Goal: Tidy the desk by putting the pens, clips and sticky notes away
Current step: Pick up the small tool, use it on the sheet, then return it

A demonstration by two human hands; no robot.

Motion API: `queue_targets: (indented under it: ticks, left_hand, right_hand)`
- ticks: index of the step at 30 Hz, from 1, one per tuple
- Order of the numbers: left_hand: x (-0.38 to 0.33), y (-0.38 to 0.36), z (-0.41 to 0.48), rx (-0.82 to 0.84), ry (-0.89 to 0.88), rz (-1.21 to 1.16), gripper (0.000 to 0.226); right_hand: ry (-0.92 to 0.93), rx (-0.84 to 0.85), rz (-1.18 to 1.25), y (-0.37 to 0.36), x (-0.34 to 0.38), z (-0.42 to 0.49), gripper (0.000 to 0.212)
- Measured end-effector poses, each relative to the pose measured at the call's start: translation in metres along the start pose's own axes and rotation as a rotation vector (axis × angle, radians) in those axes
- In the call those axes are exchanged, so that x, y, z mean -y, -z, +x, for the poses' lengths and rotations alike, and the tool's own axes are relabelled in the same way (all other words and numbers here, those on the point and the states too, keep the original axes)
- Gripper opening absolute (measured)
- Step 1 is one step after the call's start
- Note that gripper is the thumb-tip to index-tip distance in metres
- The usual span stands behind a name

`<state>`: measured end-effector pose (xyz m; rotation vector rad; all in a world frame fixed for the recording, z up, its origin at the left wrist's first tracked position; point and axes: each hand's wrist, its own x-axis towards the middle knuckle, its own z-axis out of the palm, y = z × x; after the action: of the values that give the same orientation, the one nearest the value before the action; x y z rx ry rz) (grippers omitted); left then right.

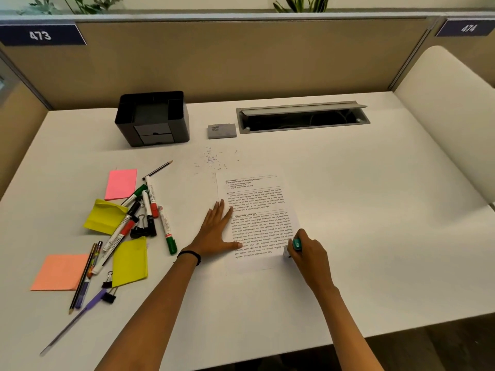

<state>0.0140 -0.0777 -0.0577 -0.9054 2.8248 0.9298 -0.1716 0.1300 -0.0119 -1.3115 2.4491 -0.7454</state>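
Note:
My left hand point(215, 231) lies flat, fingers spread, on the left edge of a printed sheet point(257, 199). My right hand point(308, 253) grips a small teal eraser point(296, 244) pressed against the sheet's lower right part. At the left lies a heap of markers point(150, 202), pens and pencils point(83, 279), and black binder clips point(140, 227). Sticky note pads lie among them: pink point(121, 183), two yellow point(105, 216) point(130, 261) and orange point(59, 271). A black desk organiser point(152, 117) with small drawers stands at the back left.
A grey eraser block point(222, 130) sits beside an open cable slot point(302, 117) at the back. Eraser crumbs point(214, 158) are scattered above the sheet. A beige partition runs behind the desk, and a white chair back point(442, 116) stands at the right.

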Motion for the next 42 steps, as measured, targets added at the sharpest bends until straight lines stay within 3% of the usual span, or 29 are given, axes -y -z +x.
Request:
queue_targets:
  ticks: [13,33,38,42]
  left_hand:
    - [-0.004,0.004,0.000,0.023,0.006,0.019,0.126]
    - [-0.003,0.003,0.000,0.016,-0.001,0.070,0.120]
    - [-0.003,0.002,0.001,0.014,-0.004,0.075,0.120]
    - [-0.003,0.002,0.000,0.015,-0.003,0.080,0.120]
  right_hand:
    - [0.034,-0.023,-0.012,-0.004,0.004,-0.003,0.019]
    - [0.043,-0.033,0.018,-0.013,0.005,-0.004,0.024]
    - [0.101,-0.063,0.016,-0.013,0.004,-0.006,0.019]
    - [0.170,-0.103,-0.031,-0.014,0.000,-0.013,0.028]
